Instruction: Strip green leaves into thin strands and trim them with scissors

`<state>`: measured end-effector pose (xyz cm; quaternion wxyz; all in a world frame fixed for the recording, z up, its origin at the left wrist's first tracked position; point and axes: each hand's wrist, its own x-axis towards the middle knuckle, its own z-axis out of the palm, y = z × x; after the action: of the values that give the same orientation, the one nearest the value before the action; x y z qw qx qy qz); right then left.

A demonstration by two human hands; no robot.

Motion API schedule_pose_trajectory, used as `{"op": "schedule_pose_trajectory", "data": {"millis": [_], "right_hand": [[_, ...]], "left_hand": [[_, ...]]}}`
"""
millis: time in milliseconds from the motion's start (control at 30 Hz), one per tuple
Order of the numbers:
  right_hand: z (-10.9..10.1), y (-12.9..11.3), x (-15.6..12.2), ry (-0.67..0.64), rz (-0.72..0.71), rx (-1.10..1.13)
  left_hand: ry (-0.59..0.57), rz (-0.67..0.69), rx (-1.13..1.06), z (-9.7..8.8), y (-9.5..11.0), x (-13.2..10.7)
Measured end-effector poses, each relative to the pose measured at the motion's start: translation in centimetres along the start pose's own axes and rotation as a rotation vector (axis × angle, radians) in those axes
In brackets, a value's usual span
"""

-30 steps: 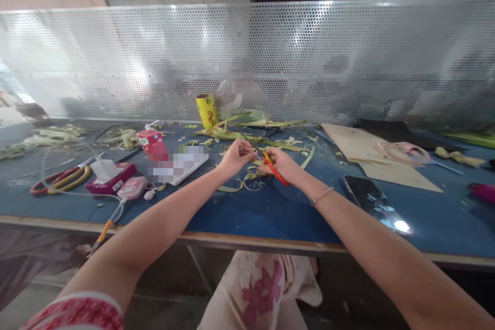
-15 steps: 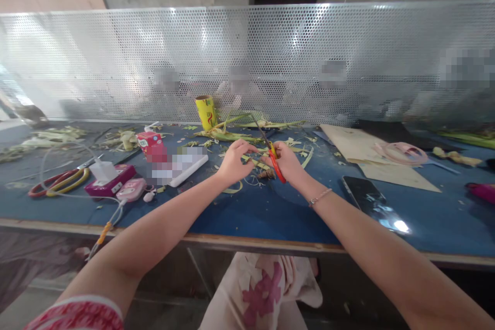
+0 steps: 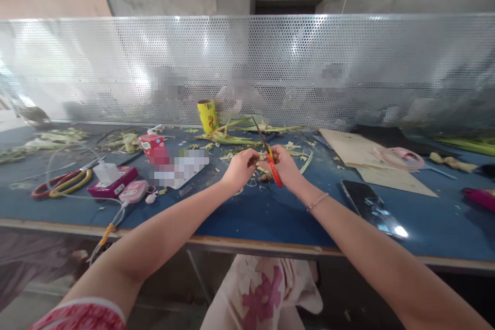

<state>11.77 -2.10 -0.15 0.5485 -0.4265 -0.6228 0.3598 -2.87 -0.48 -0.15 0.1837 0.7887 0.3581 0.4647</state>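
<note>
Over the middle of the blue table my right hand [image 3: 285, 166] is closed around a pair of scissors [image 3: 274, 169] with red and yellow handles, the dark blades pointing up and away. Beside it, almost touching, my left hand [image 3: 240, 170] has its fingers pinched together. Something small and pale greenish shows at those fingertips, but its kind is hidden. Under and behind the hands lie pale plant scraps [image 3: 305, 162] and a small brownish piece [image 3: 266, 176]. Longer green stalks [image 3: 232, 139] rest farther back.
Left are a yellow tube [image 3: 208, 117], red drink carton [image 3: 152, 147], white pixelated object [image 3: 185, 175], magenta power strip [image 3: 110, 190], pink device [image 3: 133, 192] and second scissors [image 3: 64, 184]. Right are a phone [image 3: 367, 206], brown paper [image 3: 348, 150] and pink tape roll [image 3: 402, 159]. A perforated metal screen [image 3: 270, 62] stands behind.
My left hand has moved right, closer to my right hand, and its fingers have closed more. The scissors stay in my right hand. The view has tilted up slightly.
</note>
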Motion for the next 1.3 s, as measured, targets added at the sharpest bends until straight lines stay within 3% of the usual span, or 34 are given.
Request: {"op": "schedule_pose_trajectory", "data": {"millis": [167, 400, 600, 767, 867, 1033, 1300], "right_hand": [[-1.0, 0.5, 0.5, 0.035, -0.066, -0.088], [-3.5, 0.7, 0.4, 0.082, -0.174, -0.671], [-4.2, 0.7, 0.3, 0.057, -0.174, -0.83], [-5.6, 0.7, 0.7, 0.168, -0.182, -0.901], [-6.7, 0.7, 0.8, 0.171, -0.233, -0.962], [-7.3, 0.9, 0.8, 0.122, -0.279, -1.029], [-7.8, 1.2, 1.2, 0.18, -0.264, -1.08]], "left_hand": [[0.011, -0.278, -0.378, -0.6, -0.4, 1.1], [0.076, -0.462, -0.749, -1.1, -1.3, 2.2], [-0.004, -0.6, -0.942, -1.5, -0.9, 2.0], [-0.2, -0.624, -1.067, -1.9, -0.5, 1.7], [-0.26, -0.623, -1.115, -2.3, -0.3, 1.6], [-0.306, -0.62, -1.109, -2.8, 0.4, 1.5], [-0.308, -0.674, -1.121, -2.5, 0.3, 1.5]]}}
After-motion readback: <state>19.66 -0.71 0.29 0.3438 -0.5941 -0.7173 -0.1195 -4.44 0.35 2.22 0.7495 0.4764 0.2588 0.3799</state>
